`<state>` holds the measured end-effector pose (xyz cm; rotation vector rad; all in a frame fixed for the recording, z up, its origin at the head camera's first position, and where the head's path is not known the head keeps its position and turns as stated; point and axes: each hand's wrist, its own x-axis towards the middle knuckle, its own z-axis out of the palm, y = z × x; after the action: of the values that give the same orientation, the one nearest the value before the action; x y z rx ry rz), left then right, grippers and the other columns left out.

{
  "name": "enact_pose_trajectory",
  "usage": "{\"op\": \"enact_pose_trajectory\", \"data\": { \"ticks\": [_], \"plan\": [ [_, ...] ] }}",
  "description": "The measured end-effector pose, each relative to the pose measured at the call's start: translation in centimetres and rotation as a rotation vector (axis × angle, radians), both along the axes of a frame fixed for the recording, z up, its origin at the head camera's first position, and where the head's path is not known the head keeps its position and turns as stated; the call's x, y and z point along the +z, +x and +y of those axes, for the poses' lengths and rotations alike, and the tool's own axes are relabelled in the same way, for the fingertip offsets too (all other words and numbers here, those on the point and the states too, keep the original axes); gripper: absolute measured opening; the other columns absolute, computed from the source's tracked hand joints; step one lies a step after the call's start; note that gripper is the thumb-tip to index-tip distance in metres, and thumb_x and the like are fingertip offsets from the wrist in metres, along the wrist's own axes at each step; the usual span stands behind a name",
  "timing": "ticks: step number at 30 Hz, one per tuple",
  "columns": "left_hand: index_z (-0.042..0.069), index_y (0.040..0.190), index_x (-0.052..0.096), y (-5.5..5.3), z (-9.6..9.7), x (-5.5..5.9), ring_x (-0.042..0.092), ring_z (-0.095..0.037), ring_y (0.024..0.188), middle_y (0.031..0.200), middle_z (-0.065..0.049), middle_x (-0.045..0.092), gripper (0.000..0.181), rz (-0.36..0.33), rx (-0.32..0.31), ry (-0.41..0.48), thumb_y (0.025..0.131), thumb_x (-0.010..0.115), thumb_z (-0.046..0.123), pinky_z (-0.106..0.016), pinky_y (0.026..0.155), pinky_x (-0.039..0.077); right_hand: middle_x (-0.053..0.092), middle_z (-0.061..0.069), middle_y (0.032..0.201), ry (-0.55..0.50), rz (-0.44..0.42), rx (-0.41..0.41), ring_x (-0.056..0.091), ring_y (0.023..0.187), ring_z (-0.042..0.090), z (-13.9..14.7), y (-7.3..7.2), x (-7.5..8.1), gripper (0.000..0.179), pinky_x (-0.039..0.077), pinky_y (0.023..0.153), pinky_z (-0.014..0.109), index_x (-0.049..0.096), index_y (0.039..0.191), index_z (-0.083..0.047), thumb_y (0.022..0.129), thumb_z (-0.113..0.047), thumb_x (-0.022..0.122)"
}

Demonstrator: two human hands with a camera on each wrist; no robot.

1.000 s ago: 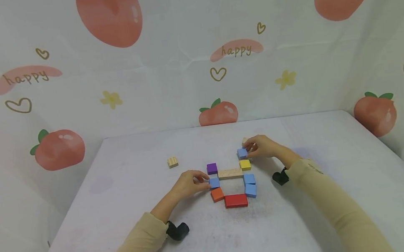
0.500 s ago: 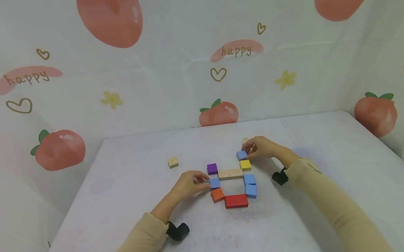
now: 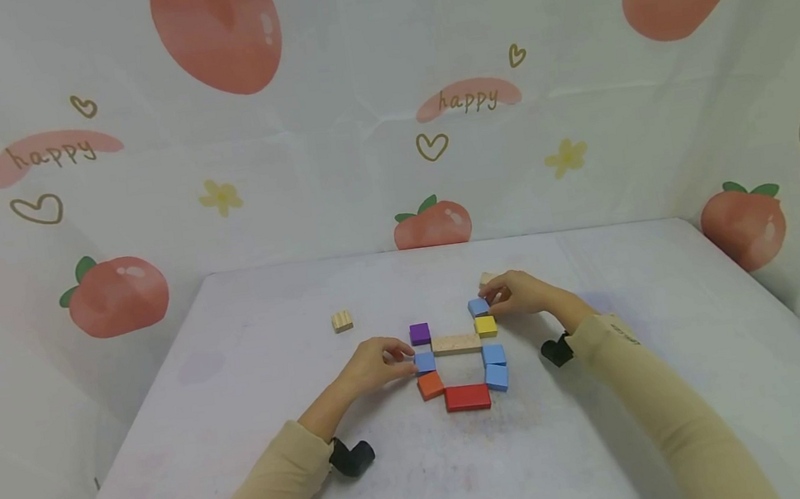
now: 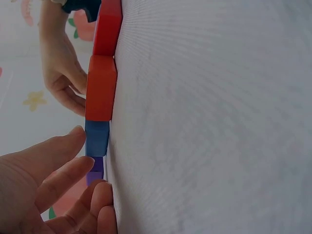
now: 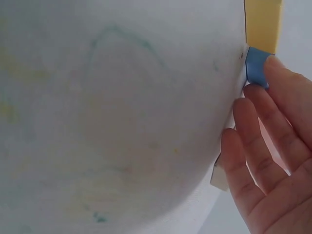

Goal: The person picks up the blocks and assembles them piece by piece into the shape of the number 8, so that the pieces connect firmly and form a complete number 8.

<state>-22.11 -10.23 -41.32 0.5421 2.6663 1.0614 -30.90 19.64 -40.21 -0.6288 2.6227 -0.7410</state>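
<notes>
My right hand (image 3: 521,293) pinches a blue block (image 3: 478,307) between thumb and index finger, just beyond the yellow block (image 3: 485,325). In the right wrist view the thumb lies on that blue block (image 5: 257,66), and the other fingers are spread loosely. My left hand (image 3: 377,365) rests at the left, its thumb at the side of another blue block (image 3: 425,363). Its fingers are relaxed, with a gap between thumb and index finger. Near it are a purple block (image 3: 419,334) and an orange block (image 3: 430,385); in the left wrist view these line up beside the fingertips.
A plain wooden plank (image 3: 456,345), a red block (image 3: 467,398) and two blue blocks at the right complete a rough ring on the table (image 3: 544,448). One striped wooden block (image 3: 342,321) lies apart at the left. A pale block (image 3: 488,279) sits behind my right hand.
My right hand has shifted the blue block slightly toward me and left, closer to the yellow block, then stopped. The left hand has stayed in place.
</notes>
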Motion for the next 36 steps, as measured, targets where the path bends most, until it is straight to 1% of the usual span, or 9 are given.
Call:
{"op": "enact_pose_trajectory", "data": {
  "ticks": [14, 23, 31, 36],
  "plan": [
    [0.009, 0.102, 0.069, -0.07, 0.06, 0.11, 0.055, -0.016, 0.087, 0.097, -0.008, 0.066, 0.026, -0.005, 0.005, 0.001, 0.081, 0.072, 0.023, -0.027, 0.074, 0.046, 0.064, 0.014, 0.115, -0.017, 0.02, 0.02, 0.059, 0.102, 0.027, 0.11, 0.21, 0.15, 0.035, 0.051, 0.089, 0.04, 0.06, 0.121, -0.005, 0.088, -0.018, 0.063],
    [0.009, 0.102, 0.069, -0.2, -0.01, -0.16, 0.055, -0.015, 0.086, 0.097, -0.007, 0.066, 0.026, -0.011, 0.005, 0.004, 0.081, 0.072, 0.024, -0.027, 0.074, 0.046, 0.064, 0.013, 0.115, -0.024, 0.026, 0.02, 0.059, 0.102, 0.027, 0.13, 0.29, -0.11, 0.034, 0.051, 0.09, 0.04, 0.061, 0.12, -0.006, 0.089, -0.017, 0.063],
    [0.01, 0.102, 0.069, 0.0, 0.07, -0.19, 0.055, -0.015, 0.086, 0.098, -0.006, 0.066, 0.025, -0.029, 0.024, -0.001, 0.081, 0.072, 0.024, -0.026, 0.073, 0.046, 0.064, 0.015, 0.116, -0.029, 0.05, 0.052, 0.059, 0.101, 0.028, 0.18, 0.65, -0.05, 0.032, 0.05, 0.09, 0.041, 0.061, 0.119, -0.004, 0.089, -0.014, 0.062],
    [0.01, 0.101, 0.069, 0.11, 0.05, -0.19, 0.055, -0.016, 0.086, 0.097, -0.006, 0.066, 0.024, -0.021, 0.026, 0.0, 0.081, 0.072, 0.023, -0.027, 0.074, 0.047, 0.064, 0.016, 0.115, -0.036, 0.058, 0.064, 0.06, 0.101, 0.029, 0.2, 0.83, 0.09, 0.031, 0.051, 0.089, 0.041, 0.061, 0.118, -0.003, 0.089, -0.013, 0.061]
  ]
}}
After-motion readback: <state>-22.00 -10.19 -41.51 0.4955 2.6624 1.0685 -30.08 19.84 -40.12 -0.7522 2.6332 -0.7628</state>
